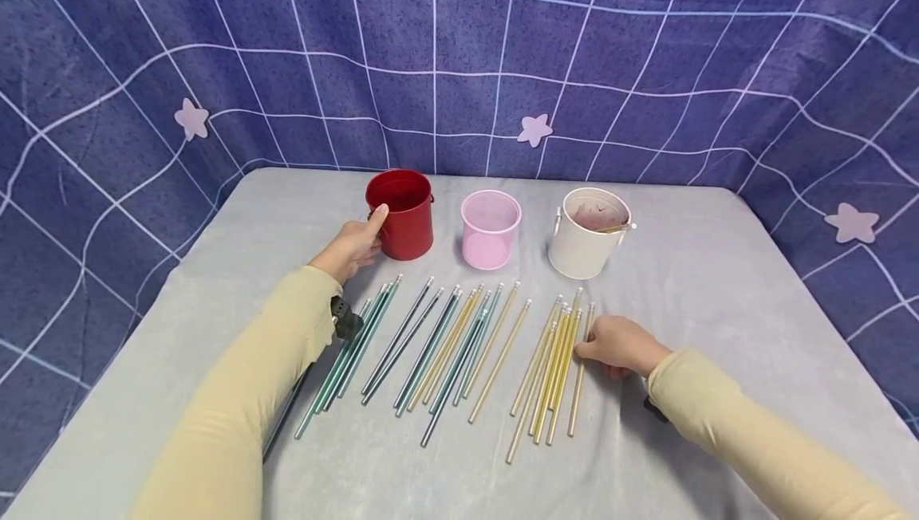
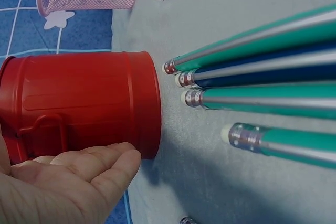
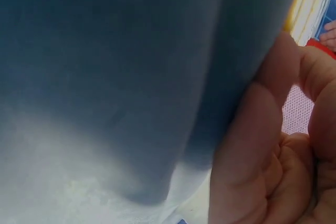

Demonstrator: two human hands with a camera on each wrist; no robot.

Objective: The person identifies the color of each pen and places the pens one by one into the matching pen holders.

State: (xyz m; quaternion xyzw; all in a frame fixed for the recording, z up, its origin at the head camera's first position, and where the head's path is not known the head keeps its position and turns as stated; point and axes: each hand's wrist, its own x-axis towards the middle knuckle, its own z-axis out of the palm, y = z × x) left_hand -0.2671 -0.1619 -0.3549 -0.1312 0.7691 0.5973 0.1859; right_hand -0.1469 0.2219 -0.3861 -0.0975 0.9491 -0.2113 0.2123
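My left hand [image 1: 353, 245] is at the left side of a red bucket [image 1: 408, 226], thumb by its rim. In the left wrist view its fingers [image 2: 105, 169] lie nearly straight along the bucket's wall, beside the wire handle. My right hand [image 1: 623, 347] pinches a gold pencil [image 1: 577, 392] at the right end of a row of pencils, between thumb and forefinger. The pencil lies along the table, eraser end pointing away. Just left of it is a bunch of yellow and gold pencils [image 1: 543, 380]. The right wrist view shows the fingertips close together, mostly against shadowed cloth.
A pink mesh cup [image 1: 488, 245] and a white bucket [image 1: 577, 253] stand right of the red one. A pencil [image 1: 613, 228] leans in the white bucket. Green, dark blue and gold pencils [image 1: 452, 356] lie across the middle of the grey-covered table [image 1: 682, 265]. A blue grid-patterned curtain [image 1: 459, 49] hangs behind.
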